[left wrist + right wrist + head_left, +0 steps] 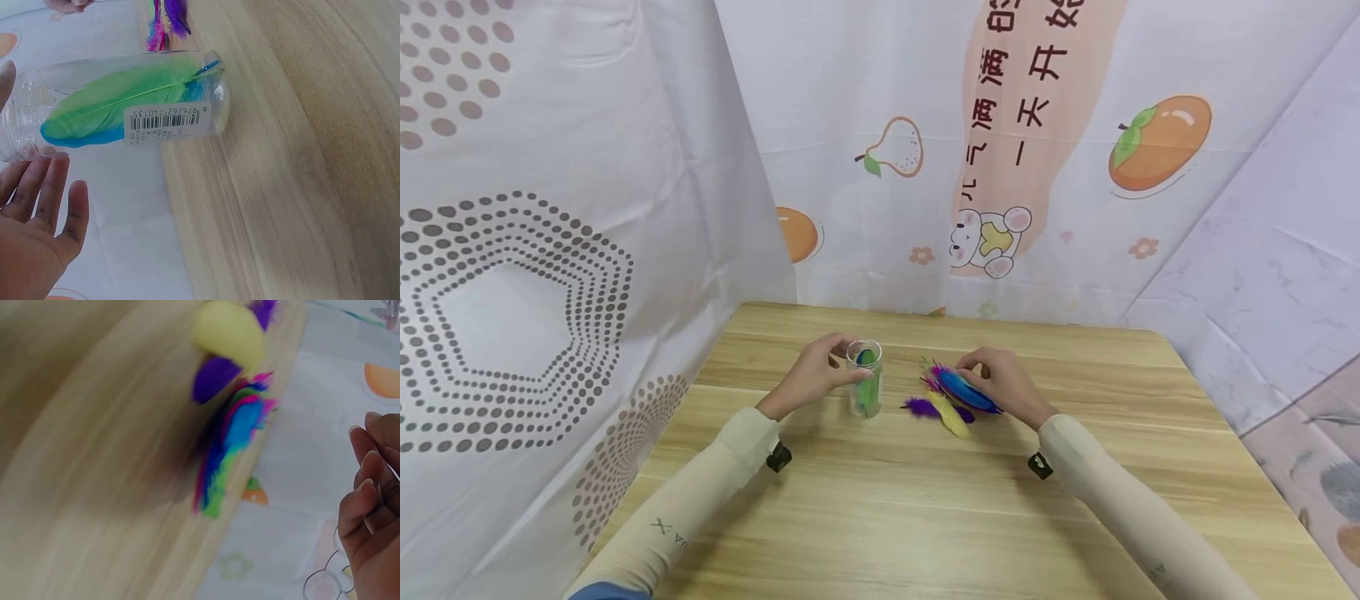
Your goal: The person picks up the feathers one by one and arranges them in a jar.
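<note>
A clear plastic jar [865,379] stands upright on the wooden table [887,500], holding a green and a blue feather [119,103]; a barcode label [165,122] is on its side. My left hand [841,364] is cupped at the jar's left side, its fingers [47,187] straight and loose beside the rim. A pile of coloured feathers [955,393], blue on top with purple, yellow and pink, lies to the jar's right. My right hand [979,367] hovers over the pile's far end, fingers [365,487] loosely curled; the blurred right wrist view shows nothing in them.
Printed cloth walls [925,167] close in the table at the back and on both sides. The table's back edge [940,315] runs just behind the jar and feathers. Bare wood lies between my forearms and toward the near edge.
</note>
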`<state>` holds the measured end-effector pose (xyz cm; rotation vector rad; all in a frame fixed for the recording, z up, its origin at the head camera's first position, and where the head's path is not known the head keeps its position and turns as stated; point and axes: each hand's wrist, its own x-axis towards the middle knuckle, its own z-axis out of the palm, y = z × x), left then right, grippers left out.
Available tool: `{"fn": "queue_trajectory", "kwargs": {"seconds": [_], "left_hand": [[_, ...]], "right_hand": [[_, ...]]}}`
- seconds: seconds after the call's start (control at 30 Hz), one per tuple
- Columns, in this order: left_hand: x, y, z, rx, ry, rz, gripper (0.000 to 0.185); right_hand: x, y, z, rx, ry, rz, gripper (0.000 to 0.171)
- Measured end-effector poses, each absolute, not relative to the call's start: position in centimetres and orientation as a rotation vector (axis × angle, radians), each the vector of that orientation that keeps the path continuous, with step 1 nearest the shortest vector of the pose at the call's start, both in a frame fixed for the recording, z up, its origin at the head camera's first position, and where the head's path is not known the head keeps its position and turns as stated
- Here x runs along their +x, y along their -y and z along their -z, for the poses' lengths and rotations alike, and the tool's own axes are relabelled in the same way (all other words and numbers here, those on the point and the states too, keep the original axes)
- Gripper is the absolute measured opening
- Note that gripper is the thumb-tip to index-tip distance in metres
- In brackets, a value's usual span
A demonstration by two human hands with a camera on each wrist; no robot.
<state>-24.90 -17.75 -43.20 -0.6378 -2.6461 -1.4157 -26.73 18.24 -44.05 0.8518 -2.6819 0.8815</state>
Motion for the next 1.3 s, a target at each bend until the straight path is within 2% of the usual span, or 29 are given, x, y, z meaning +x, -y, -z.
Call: {"fn": "queue_trajectory", "kwargs": {"seconds": [0.57,1.03,1.3], "left_hand": [[-25.0,17.7,43.2,-0.642,2.649,1.398,0.061],[-24.9,17.6,43.0,-0.637,2.657,1.422,0.058],[-24.9,17.6,43.1,-0.635,2.658,1.418,0.059]], "right_hand": [[-26.1,-21.6,47.3,0.724,2.832,-0.822,0.009],[-25.2,-21.6,48.8,0.589,2.956,-0.705,0.022],[-25.0,-21.2,48.8,0.524,3.014,-0.685,0.023]]}}
